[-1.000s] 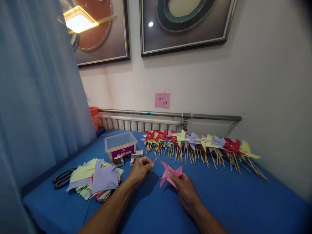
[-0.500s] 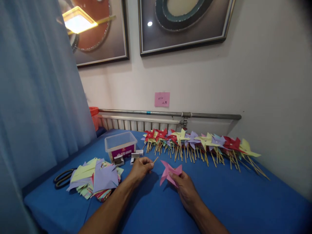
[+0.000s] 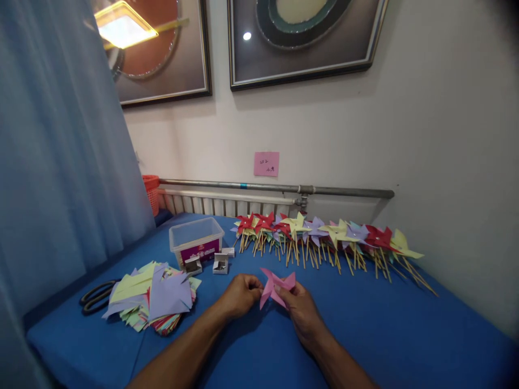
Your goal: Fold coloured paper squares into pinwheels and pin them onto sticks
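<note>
My right hand [image 3: 298,308] pinches a folded pink paper pinwheel [image 3: 275,285] just above the blue table [image 3: 397,329]. My left hand [image 3: 241,294] is closed right beside the pinwheel's left side, its fingertips touching the paper. The thin wooden stick it held earlier is hidden behind the fingers and the paper. A long row of finished pinwheels on sticks [image 3: 324,237], red, yellow and purple, lies along the wall behind my hands.
A pile of cut coloured paper [image 3: 154,297] lies at the left, with black scissors [image 3: 95,296] beyond it. A clear plastic box [image 3: 197,240] and small open cardboard boxes [image 3: 221,263] stand behind my left hand. A blue curtain [image 3: 52,162] hangs left; a radiator [image 3: 227,202] runs along the wall.
My left hand has moved right, up against the pink pinwheel, and the stick tip no longer shows. The view has shifted slightly.
</note>
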The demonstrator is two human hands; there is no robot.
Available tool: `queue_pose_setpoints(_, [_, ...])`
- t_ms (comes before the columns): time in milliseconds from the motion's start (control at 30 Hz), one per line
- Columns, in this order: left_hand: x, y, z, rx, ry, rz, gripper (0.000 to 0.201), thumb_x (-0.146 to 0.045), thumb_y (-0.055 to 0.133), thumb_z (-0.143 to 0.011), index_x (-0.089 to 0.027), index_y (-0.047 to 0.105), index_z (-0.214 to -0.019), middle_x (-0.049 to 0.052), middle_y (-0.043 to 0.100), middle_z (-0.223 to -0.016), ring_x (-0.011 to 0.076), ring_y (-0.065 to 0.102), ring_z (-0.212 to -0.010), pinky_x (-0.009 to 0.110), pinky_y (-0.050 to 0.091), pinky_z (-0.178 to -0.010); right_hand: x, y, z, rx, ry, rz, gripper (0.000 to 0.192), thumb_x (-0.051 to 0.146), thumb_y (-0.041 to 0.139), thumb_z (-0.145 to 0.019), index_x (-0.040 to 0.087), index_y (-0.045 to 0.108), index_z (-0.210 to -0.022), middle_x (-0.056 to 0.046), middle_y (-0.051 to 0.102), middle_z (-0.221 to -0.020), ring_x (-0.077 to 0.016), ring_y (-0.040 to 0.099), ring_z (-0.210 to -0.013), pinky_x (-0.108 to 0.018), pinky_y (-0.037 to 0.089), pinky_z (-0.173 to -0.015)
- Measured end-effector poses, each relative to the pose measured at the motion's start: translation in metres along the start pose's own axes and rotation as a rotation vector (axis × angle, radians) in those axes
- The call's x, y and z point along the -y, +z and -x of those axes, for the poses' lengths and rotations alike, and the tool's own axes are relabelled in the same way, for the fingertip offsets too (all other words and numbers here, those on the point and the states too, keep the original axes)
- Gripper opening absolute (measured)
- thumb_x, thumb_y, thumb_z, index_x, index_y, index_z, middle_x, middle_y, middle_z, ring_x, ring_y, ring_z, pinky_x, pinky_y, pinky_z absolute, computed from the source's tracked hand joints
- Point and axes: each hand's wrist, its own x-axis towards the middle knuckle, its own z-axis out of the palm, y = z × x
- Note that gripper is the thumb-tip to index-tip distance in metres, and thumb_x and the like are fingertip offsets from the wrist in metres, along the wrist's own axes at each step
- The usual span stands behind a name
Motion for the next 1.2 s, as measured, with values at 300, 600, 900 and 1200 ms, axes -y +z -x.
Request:
queue_pose_setpoints(300, [-0.001, -0.001, 0.001, -0.003, 0.001, -0.032, 0.010, -0.025, 0.060, -0.070, -0.017, 0.063, -0.066, -0.005, 0.050, -0.053, 0.0097, 0.037, -0.049, 0.024, 0.027, -0.050, 0.004, 0.003, 0.006, -0.010, -0.037, 0.056, 0.040, 0.043, 0.089, -0.057, 0.018, 0.074, -0.085, -0.002, 0.073, -0.074, -0.0179, 0.063, -0.066, -0.030, 0.049, -0.065])
queue_pose_setpoints(600, [-0.001, -0.001, 0.001, -0.002, 0.004, -0.051, 0.011, -0.026, 0.060, -0.071, -0.016, 0.064, -0.068, -0.004, 0.050, -0.055, 0.0097, 0.037, -0.050, 0.024, 0.027, -0.050, 0.020, 0.010, 0.014, -0.001, -0.030, 0.080, 0.032, 0.039, 0.088, -0.058, 0.019, 0.072, -0.078, 0.000, 0.071, -0.070, -0.0183, 0.063, -0.069, -0.030, 0.050, -0.069])
queue_pose_setpoints(900, [-0.002, -0.002, 0.002, 0.010, -0.008, -0.062, 0.008, -0.022, 0.060, -0.072, -0.015, 0.064, -0.071, -0.006, 0.050, -0.056, 0.0078, 0.035, -0.049, 0.022, 0.028, -0.051, 0.020, 0.009, 0.015, -0.026, -0.047, 0.123, 0.029, 0.038, 0.085, -0.060, 0.018, 0.072, -0.078, 0.002, 0.068, -0.067, -0.0164, 0.058, -0.065, -0.029, 0.046, -0.067])
queue_pose_setpoints(1200, [-0.002, 0.001, 0.002, -0.007, -0.018, -0.083, 0.009, -0.021, 0.058, -0.074, -0.015, 0.064, -0.071, -0.005, 0.049, -0.055, 0.0087, 0.037, -0.050, 0.023, 0.030, -0.051, 0.023, 0.010, 0.016, 0.000, -0.013, 0.090, 0.029, 0.039, 0.085, -0.059, 0.018, 0.071, -0.074, 0.001, 0.067, -0.065, -0.0171, 0.059, -0.065, -0.030, 0.047, -0.067])
